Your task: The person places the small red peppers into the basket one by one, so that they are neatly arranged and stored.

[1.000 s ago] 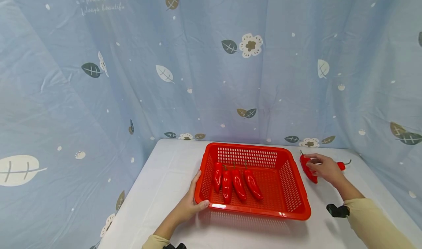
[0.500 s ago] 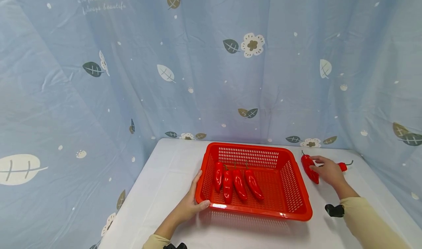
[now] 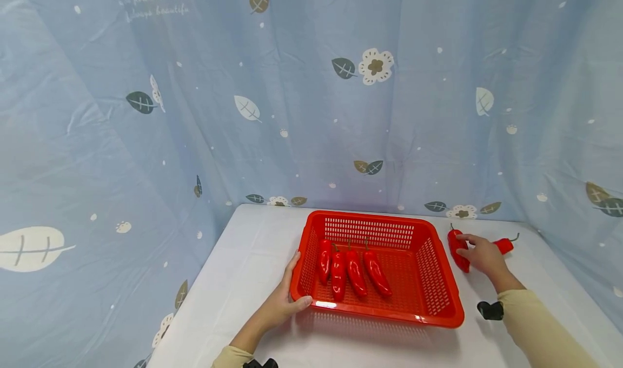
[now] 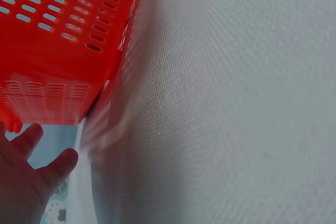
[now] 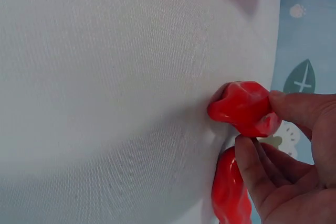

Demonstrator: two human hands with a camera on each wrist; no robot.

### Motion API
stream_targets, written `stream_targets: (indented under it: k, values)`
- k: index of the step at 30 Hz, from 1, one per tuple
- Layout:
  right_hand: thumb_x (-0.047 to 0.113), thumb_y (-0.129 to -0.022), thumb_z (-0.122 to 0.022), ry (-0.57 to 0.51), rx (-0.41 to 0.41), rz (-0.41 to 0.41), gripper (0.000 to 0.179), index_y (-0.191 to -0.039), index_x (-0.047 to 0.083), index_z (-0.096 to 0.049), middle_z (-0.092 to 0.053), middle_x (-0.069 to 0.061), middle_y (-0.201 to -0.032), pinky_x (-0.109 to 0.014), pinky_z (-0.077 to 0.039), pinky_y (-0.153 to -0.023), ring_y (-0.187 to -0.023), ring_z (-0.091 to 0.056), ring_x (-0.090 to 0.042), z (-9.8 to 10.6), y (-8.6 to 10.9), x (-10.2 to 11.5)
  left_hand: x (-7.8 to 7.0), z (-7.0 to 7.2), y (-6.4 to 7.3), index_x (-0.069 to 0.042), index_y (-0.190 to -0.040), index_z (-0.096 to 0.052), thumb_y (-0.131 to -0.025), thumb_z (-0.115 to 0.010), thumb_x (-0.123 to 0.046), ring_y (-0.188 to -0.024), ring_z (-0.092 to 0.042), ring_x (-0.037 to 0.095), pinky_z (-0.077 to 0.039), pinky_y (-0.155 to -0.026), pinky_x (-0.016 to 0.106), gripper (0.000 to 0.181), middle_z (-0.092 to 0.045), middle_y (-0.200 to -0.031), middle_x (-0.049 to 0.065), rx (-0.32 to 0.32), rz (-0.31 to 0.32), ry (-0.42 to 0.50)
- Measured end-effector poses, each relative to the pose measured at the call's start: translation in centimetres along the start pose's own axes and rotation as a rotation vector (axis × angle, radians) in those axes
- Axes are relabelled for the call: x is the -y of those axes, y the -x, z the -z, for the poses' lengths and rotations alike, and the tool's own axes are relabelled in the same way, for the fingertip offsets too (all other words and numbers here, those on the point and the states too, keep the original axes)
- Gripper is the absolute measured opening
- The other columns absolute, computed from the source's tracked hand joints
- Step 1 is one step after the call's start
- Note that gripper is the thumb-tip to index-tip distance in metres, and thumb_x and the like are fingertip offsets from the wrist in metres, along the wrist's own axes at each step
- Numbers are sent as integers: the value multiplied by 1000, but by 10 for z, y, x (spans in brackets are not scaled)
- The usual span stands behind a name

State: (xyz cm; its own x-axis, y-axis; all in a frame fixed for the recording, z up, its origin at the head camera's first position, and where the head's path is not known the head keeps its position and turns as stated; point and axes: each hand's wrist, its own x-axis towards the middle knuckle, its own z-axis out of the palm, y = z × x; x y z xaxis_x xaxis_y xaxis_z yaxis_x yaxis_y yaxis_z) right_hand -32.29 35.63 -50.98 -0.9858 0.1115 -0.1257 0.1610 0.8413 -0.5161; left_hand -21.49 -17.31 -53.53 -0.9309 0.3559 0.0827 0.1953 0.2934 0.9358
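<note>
In the head view a red plastic basket [image 3: 379, 316] with slotted walls stands on the table. Several glossy red chili peppers [image 3: 355, 273] lie side by side in its left half. My left hand [image 3: 277, 303] holds the basket's near left corner, thumb at the front rim and fingers along the left side. Right of the basket, my right hand [image 3: 484, 255] pinches another red chili pepper [image 3: 455, 249] on the table. In the right wrist view thumb and fingertips touch that pepper [image 5: 244, 106] from opposite sides. One more pepper [image 3: 504, 245] lies behind the right hand, partly hidden.
A white cloth covers the table [image 3: 243, 260]. Behind and at both sides hangs a blue curtain [image 3: 302, 113] printed with leaves and flowers. The basket's right wall [image 3: 432, 281] stands between the loose peppers and those inside.
My right hand has moved slightly down and left, its fingers now around the pepper beside the basket. More of the pepper behind it shows. My left hand stays at the basket corner.
</note>
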Motion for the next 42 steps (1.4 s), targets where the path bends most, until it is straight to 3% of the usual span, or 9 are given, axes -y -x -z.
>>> stream_targets:
  k: [12,27,32,42]
  values:
    - [17,-94,-72,12,36,43,59,-142,-7,-49,-47,-43,-133,-57,-58,-83,-117,-47,-57,2,13,6,-2,0,0,-33,-164,-2,-88,-72,-33,-150,-27,39,-38,-112,57,103,-4,-171,7,1,1,-2]
    - [17,-91,-75,-81,104,18,68,-145,-9,-43,-42,-45,-136,-53,-60,-81,-120,-43,-61,-2,39,-10,-2,0,0,-31,-164,-3,-88,-73,-30,-152,-22,35,-34,-115,58,104,-2,-171,3,3,-11,-2]
    - [18,-89,-77,-127,124,-18,71,-145,-8,-42,-41,-44,-137,-50,-61,-78,-120,-42,-60,-2,43,-14,-2,0,1,-31,-164,-2,-88,-73,-30,-151,-25,37,-34,-114,60,104,-4,-171,6,-3,-12,6]
    - [24,-91,-76,-150,105,14,69,-143,-9,-45,-43,-45,-133,-47,-62,-75,-116,-46,-58,-2,54,-15,0,0,1,-31,-164,-3,-88,-72,-31,-149,-28,38,-36,-113,59,103,-5,-171,8,-2,-23,7]
